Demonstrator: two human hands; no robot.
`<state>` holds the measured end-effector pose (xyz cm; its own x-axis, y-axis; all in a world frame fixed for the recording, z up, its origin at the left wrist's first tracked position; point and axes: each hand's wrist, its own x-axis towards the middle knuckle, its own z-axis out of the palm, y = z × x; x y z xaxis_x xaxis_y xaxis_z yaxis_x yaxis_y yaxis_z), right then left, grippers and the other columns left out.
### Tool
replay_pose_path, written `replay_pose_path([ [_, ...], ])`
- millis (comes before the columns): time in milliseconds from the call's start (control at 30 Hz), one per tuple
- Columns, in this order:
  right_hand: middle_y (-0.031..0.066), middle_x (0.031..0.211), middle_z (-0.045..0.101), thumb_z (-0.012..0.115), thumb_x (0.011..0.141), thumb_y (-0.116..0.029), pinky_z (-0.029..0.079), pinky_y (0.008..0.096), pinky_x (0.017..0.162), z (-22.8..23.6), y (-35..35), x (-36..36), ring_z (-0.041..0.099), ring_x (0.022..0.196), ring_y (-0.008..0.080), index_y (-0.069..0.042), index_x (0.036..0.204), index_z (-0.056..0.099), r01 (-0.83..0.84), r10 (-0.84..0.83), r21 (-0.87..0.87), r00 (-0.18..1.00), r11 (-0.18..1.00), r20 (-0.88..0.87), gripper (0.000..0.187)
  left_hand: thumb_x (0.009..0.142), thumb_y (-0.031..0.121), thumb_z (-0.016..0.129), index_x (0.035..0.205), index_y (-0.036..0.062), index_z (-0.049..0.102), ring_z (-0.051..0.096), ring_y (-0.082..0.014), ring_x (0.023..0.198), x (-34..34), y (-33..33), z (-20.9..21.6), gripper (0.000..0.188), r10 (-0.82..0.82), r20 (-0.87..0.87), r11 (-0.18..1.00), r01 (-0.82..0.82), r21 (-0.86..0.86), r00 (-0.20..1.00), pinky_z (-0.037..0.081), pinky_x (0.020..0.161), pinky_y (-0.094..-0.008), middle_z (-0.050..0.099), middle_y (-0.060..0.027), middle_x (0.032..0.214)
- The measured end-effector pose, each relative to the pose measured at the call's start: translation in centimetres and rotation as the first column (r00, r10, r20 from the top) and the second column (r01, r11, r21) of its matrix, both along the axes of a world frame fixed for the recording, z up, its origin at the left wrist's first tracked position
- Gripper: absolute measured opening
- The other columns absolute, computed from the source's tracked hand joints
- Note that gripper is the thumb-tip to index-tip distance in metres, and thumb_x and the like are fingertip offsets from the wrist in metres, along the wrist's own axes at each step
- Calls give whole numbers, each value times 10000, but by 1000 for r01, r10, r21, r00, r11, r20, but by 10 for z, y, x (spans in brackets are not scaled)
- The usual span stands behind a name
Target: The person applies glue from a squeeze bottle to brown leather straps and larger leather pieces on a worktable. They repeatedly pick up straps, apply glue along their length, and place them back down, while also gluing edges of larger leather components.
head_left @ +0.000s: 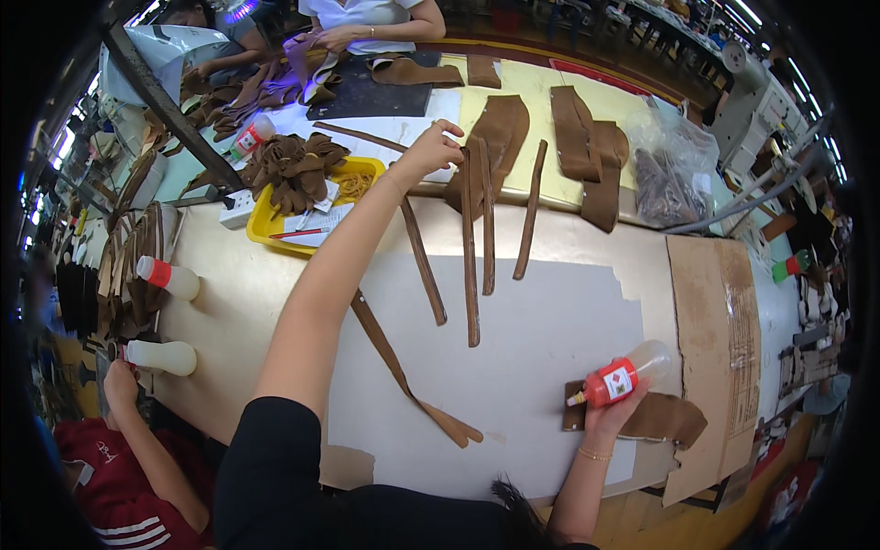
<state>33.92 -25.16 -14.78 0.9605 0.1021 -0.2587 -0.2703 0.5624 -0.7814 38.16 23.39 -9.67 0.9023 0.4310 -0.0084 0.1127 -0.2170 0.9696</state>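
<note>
My left arm reaches far across the table, and my left hand (431, 149) pinches the upper end of a long brown strip (471, 266). Close beside that one lies a second brown strip (488, 229), with a third strip (531, 215) further right. Another brown strip (421, 261) lies slanted to the left of my hand. At the near right, my right hand (607, 417) grips a clear squeeze bottle (612, 380) with a red label, its nozzle tilted down to the left. Behind the bottle, a curved brown piece (665, 417) lies on the grey sheet (541, 321).
A yellow tray (264, 229) with brown pieces stands at the left. Two white bottles, one red-banded (169, 277) and one plain (162, 357), stand near a co-worker in red (128, 477). Cardboard (710, 357) covers the right side. Across the table, another person (362, 18) handles pieces.
</note>
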Motion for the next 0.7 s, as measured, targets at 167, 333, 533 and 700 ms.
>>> replay_pose_path([
  [167,47,826,578,443,877,-672,470,335,570,3,0,-2,531,658,177,-38,1066,549,-23,23,-8,999,1000,27,671,757,73,667,1164,45,478,649,-155,785,28,16,-17,450,102,-126,995,-101,11,987,480,614,-273,629,-72,874],
  [333,66,900,612,481,864,-661,530,407,647,-10,-12,3,599,756,210,-26,1111,546,-153,148,53,985,987,94,684,757,79,681,1158,31,496,569,-132,695,32,17,-29,444,287,-19,950,-282,136,958,466,624,-265,586,-52,820],
  [533,61,829,591,486,851,-677,511,372,606,-2,-2,2,573,699,196,-28,1096,543,-109,107,33,992,993,73,696,743,89,752,1020,21,496,549,-122,658,-13,-2,-30,384,293,254,939,-328,104,922,462,619,-252,556,-43,789],
  [700,40,823,570,477,859,-675,455,331,595,4,-7,1,523,659,184,-54,1070,537,-237,227,93,968,967,107,658,802,127,716,790,30,557,563,-82,638,-110,-50,5,186,180,92,982,-184,36,979,436,573,-213,595,-20,697],
])
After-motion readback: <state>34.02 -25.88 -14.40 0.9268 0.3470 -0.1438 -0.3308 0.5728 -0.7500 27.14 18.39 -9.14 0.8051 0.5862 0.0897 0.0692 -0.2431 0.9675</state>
